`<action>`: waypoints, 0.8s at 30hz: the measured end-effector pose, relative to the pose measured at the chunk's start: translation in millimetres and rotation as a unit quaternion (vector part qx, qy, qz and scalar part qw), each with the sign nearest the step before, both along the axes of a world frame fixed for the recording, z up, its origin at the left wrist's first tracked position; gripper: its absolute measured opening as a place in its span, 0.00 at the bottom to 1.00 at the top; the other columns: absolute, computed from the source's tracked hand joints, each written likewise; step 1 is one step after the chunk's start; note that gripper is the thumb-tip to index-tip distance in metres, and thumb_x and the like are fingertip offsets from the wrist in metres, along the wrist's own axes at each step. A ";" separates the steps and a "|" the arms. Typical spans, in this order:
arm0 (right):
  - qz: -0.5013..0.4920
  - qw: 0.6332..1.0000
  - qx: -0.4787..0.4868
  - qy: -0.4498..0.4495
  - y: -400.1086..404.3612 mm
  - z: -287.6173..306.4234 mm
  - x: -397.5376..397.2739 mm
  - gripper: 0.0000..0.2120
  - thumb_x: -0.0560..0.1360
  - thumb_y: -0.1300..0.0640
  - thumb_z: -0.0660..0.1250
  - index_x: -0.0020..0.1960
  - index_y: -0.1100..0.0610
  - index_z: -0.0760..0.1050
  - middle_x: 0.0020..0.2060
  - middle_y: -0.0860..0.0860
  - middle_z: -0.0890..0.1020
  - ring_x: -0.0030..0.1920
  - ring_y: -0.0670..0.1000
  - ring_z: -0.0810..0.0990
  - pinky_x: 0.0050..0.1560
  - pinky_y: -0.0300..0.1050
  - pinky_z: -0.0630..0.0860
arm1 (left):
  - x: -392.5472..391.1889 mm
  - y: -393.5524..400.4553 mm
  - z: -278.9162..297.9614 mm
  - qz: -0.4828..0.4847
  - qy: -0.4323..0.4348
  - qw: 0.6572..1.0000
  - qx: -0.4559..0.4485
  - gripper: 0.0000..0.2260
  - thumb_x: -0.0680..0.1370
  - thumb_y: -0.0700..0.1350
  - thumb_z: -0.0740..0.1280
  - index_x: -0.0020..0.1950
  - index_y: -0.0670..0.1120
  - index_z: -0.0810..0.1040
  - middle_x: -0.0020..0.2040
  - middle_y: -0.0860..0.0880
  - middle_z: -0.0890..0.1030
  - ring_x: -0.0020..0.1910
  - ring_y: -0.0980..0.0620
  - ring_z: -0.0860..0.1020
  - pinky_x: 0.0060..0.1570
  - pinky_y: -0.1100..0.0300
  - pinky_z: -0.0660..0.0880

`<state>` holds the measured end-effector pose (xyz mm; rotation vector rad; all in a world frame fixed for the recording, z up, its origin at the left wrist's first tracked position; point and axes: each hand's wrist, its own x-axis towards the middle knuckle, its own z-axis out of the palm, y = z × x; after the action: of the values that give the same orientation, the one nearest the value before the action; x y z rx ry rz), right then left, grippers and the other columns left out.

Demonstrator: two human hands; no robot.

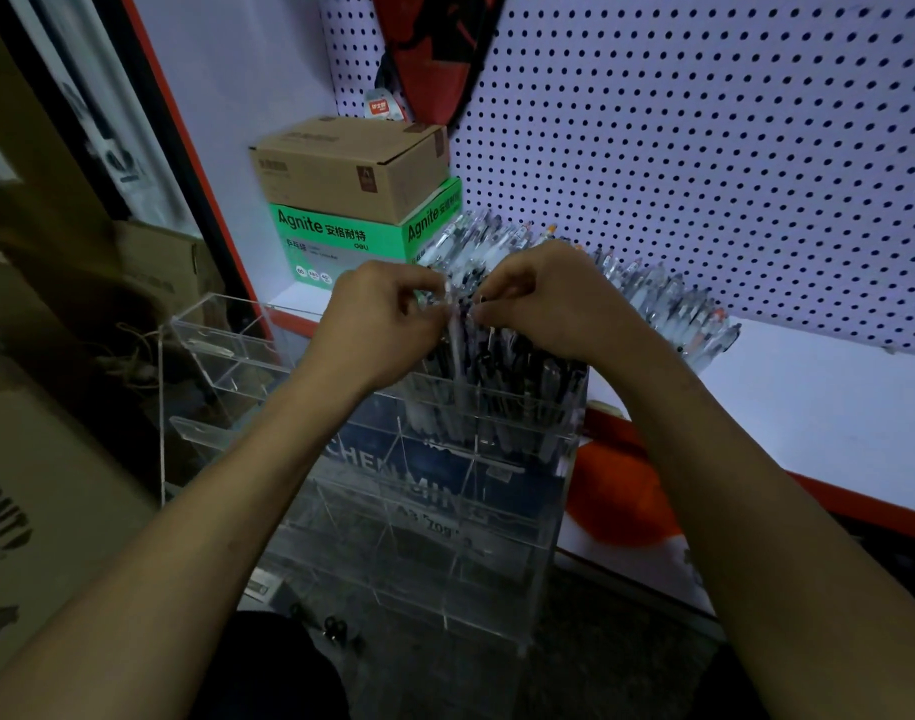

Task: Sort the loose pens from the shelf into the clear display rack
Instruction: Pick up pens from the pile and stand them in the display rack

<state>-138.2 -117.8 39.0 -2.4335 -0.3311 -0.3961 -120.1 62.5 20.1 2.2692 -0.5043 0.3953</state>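
Note:
A clear display rack (pixel 445 543) with several tiers of compartments stands in front of the white shelf (pixel 819 407). Its top right compartment is packed with upright pens (pixel 507 376). Behind it, a long heap of loose pens (pixel 668 298) lies on the shelf along the pegboard. My left hand (pixel 377 324) and my right hand (pixel 554 298) meet over the packed compartment. Both pinch the tops of the upright pens between curled fingers and thumbs. How many pens each hand holds is hidden.
A brown carton (pixel 351 163) sits on a green Agnite box (pixel 351 236) at the shelf's left end. A white pegboard (pixel 704 148) backs the shelf, with a red bag (pixel 439 49) hanging above. Cardboard boxes (pixel 44 485) stand at the left. The rack's left compartments (pixel 226 345) hold nothing.

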 end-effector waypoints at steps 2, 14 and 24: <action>0.000 1.000 0.007 0.004 -0.1 -0.1 0.0 0.06 0.71 0.57 0.75 0.47 0.58 0.85 0.33 0.41 0.78 0.35 0.37 0.77 0.41 0.29 0.72 | -2.5 4.8 0.5 -0.016 0.006 0.999 0.030 0.07 0.75 0.43 0.72 0.52 0.50 0.84 0.27 0.48 0.78 0.24 0.56 0.73 0.29 0.68 0.69; -0.044 0.993 -0.023 0.105 11.7 -1.9 7.5 0.04 0.70 0.57 0.77 0.45 0.54 0.86 0.44 0.52 0.86 0.52 0.50 0.81 0.68 0.47 0.70 | -15.8 -4.6 -18.9 0.027 0.026 0.974 0.225 0.06 0.72 0.45 0.69 0.46 0.53 0.83 0.41 0.47 0.82 0.42 0.44 0.80 0.42 0.53 0.79; 0.024 0.996 -0.022 0.086 -8.3 5.8 -3.8 0.05 0.75 0.59 0.71 0.50 0.55 0.79 0.43 0.47 0.81 0.45 0.46 0.80 0.53 0.46 0.77 | -23.8 6.9 -29.6 0.010 -0.017 0.990 0.139 0.04 0.75 0.47 0.71 0.49 0.53 0.84 0.36 0.53 0.80 0.38 0.52 0.79 0.38 0.58 0.76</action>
<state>-142.0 -126.1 44.9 -2.4771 -0.3264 -0.1578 -143.9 69.4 -9.5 2.5411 -0.5848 0.3952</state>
